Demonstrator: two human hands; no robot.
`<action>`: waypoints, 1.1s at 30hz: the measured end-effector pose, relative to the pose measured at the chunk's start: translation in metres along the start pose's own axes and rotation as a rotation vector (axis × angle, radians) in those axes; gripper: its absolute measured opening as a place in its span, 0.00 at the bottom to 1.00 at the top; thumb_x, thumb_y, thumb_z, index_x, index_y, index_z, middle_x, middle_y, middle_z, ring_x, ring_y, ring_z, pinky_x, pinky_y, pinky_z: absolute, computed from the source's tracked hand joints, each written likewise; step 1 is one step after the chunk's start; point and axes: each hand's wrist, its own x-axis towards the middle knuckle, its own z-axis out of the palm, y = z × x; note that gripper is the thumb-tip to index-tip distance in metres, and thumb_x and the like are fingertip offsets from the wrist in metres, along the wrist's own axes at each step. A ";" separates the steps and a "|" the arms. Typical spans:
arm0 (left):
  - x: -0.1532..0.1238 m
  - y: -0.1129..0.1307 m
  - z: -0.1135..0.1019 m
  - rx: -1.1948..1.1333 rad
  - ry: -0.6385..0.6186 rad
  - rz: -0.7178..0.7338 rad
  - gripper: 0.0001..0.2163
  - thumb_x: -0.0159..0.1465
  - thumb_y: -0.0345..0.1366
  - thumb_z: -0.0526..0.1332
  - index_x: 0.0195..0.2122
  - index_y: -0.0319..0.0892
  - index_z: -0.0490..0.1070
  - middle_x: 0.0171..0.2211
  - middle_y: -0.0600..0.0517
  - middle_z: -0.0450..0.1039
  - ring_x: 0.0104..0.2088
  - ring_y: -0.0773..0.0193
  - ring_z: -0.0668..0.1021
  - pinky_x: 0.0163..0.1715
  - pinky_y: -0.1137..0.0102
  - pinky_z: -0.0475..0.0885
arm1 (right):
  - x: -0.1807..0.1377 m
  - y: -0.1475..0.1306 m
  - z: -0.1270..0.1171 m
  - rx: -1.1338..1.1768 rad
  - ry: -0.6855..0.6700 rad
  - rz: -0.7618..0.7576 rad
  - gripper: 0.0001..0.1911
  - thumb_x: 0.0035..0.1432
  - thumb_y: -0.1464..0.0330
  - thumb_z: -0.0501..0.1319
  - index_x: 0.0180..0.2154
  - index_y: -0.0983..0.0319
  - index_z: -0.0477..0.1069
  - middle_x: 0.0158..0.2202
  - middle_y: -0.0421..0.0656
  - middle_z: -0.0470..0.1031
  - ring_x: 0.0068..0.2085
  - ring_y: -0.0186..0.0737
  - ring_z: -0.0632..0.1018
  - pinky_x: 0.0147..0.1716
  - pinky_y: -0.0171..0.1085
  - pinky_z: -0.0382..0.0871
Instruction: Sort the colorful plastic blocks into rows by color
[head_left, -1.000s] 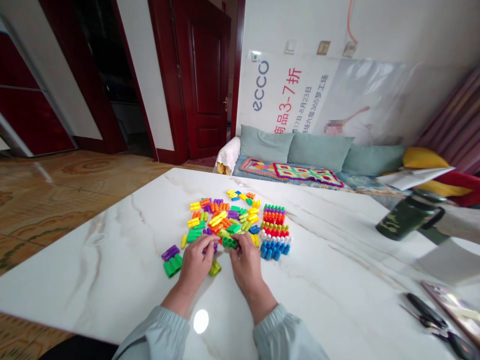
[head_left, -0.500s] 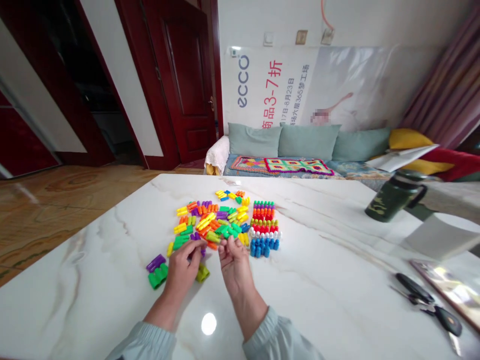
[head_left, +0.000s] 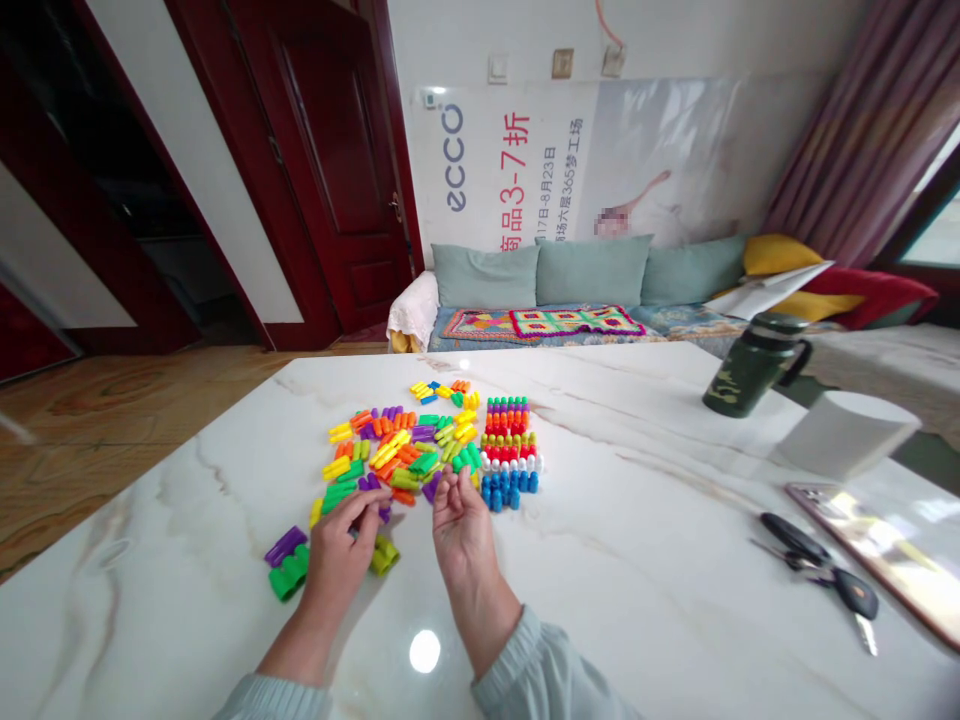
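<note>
Over the near part of a loose spread of coloured plastic pieces (head_left: 390,450), my left hand (head_left: 341,550) has its fingers bent together; what they hold, if anything, is hidden. My right hand (head_left: 465,540) is turned palm up, with thumb and fingers pinched at a green plastic piece (head_left: 466,458). To the left of my left hand lie a purple piece (head_left: 285,546) and a larger green piece (head_left: 290,574). An olive piece (head_left: 385,555) rests just right of that hand. Beyond my right hand, blue peg-like pieces (head_left: 508,490) stand grouped, with white, red, olive, orange, purple and green rows behind.
All this is on a white marbled table (head_left: 615,600). To the right are a dark green mug (head_left: 754,365), a white paper-like object (head_left: 847,435), a phone (head_left: 885,560) and keys (head_left: 825,570). A sofa with cushions (head_left: 592,272) stands behind the table.
The view has swung slightly right. My right hand has shifted a little right over the table, away from my left hand, and the green piece at its fingertips has moved with it.
</note>
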 end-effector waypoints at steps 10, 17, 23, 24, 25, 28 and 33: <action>-0.001 -0.001 0.000 -0.031 -0.021 -0.013 0.10 0.65 0.36 0.55 0.38 0.44 0.77 0.34 0.51 0.80 0.30 0.63 0.82 0.32 0.69 0.80 | -0.012 -0.010 0.020 0.081 0.083 0.082 0.10 0.58 0.75 0.65 0.25 0.62 0.72 0.25 0.38 0.78 0.26 0.26 0.77 0.28 0.23 0.74; -0.001 -0.001 0.000 -0.030 -0.018 -0.018 0.10 0.65 0.36 0.55 0.37 0.45 0.76 0.33 0.51 0.80 0.30 0.62 0.82 0.33 0.67 0.80 | -0.011 -0.007 0.017 0.045 0.054 0.065 0.08 0.54 0.71 0.69 0.26 0.61 0.72 0.26 0.36 0.78 0.27 0.25 0.77 0.29 0.23 0.74; -0.002 -0.002 0.000 -0.042 -0.025 -0.020 0.10 0.66 0.36 0.55 0.37 0.45 0.76 0.34 0.50 0.80 0.31 0.62 0.82 0.33 0.67 0.79 | -0.017 -0.013 0.021 0.055 0.060 0.150 0.08 0.55 0.70 0.69 0.26 0.62 0.72 0.24 0.35 0.75 0.23 0.24 0.73 0.25 0.24 0.71; -0.002 -0.002 0.000 -0.041 -0.026 -0.020 0.10 0.66 0.36 0.55 0.38 0.45 0.76 0.34 0.50 0.80 0.31 0.62 0.82 0.33 0.67 0.79 | -0.018 -0.014 0.022 0.052 0.041 0.165 0.09 0.54 0.69 0.69 0.26 0.62 0.71 0.23 0.34 0.74 0.22 0.24 0.72 0.23 0.24 0.70; -0.002 -0.002 0.000 -0.038 -0.029 -0.022 0.10 0.66 0.37 0.55 0.38 0.45 0.76 0.34 0.50 0.80 0.31 0.62 0.82 0.34 0.66 0.79 | -0.018 -0.014 0.022 0.046 0.024 0.173 0.10 0.53 0.68 0.70 0.26 0.61 0.71 0.22 0.34 0.74 0.21 0.23 0.71 0.22 0.24 0.68; -0.001 -0.002 0.000 -0.028 -0.035 -0.024 0.10 0.66 0.37 0.55 0.38 0.45 0.76 0.34 0.50 0.80 0.32 0.61 0.82 0.34 0.65 0.79 | -0.019 -0.015 0.021 0.018 -0.004 0.180 0.12 0.50 0.67 0.71 0.25 0.61 0.69 0.22 0.33 0.72 0.20 0.24 0.68 0.19 0.24 0.65; -0.001 -0.002 0.000 -0.030 -0.031 -0.015 0.10 0.66 0.37 0.55 0.37 0.46 0.76 0.34 0.49 0.80 0.32 0.61 0.82 0.36 0.64 0.79 | -0.019 -0.015 0.021 0.000 -0.047 0.232 0.16 0.48 0.66 0.71 0.21 0.62 0.64 0.20 0.33 0.68 0.20 0.24 0.67 0.19 0.25 0.62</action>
